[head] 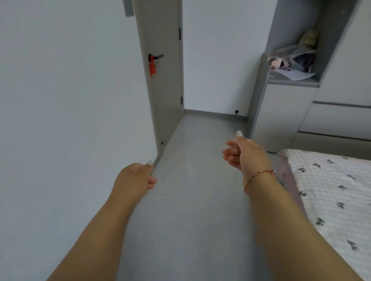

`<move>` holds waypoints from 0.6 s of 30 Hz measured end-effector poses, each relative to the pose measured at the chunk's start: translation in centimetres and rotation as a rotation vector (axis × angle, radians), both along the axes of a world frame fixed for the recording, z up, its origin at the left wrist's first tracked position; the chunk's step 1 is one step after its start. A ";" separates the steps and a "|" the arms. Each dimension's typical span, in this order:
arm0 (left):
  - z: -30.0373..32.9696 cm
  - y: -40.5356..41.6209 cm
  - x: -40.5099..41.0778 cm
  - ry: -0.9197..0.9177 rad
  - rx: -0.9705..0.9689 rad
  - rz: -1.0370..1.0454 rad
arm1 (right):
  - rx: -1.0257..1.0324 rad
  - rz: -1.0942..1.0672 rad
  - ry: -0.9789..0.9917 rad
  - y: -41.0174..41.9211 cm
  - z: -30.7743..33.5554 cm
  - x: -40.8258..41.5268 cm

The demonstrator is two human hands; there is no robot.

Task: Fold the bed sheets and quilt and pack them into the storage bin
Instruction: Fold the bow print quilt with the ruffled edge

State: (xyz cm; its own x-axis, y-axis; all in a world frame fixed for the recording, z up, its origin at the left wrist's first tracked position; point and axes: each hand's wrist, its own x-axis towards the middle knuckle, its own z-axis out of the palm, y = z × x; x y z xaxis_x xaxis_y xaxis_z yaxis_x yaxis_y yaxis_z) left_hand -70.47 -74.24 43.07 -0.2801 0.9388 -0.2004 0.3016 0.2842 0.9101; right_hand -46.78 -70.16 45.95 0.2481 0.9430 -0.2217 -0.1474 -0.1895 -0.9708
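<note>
Grey bedroom floor (189,185), patterned bed sheet (341,192), left hand (135,178) and right hand (244,153) loosely curled

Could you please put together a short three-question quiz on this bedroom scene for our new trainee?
1. True or false: the right hand is gripping the bed sheet.
2. Which wrist wears the bracelet: A) left, B) right, C) neither?
3. Fill in: a red tag hangs from the door ____.

Key
1. False: both it and the left hand hold nothing, fingers loosely curled over the floor; the patterned sheet lies on the bed.
2. B.
3. handle.
</note>
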 end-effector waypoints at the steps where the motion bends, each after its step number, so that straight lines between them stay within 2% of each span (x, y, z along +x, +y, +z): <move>1: -0.1 1.2 1.6 -0.005 0.003 -0.014 | 0.000 -0.014 -0.001 0.8 0.1 1.7; 11: -1.2 13.5 22.1 -0.053 -0.016 -0.216 | -0.025 -0.231 0.041 7.9 -0.7 22.1; 18: -1.8 19.9 31.8 -0.024 -0.026 -0.362 | -0.026 -0.383 0.040 10.5 -1.6 32.0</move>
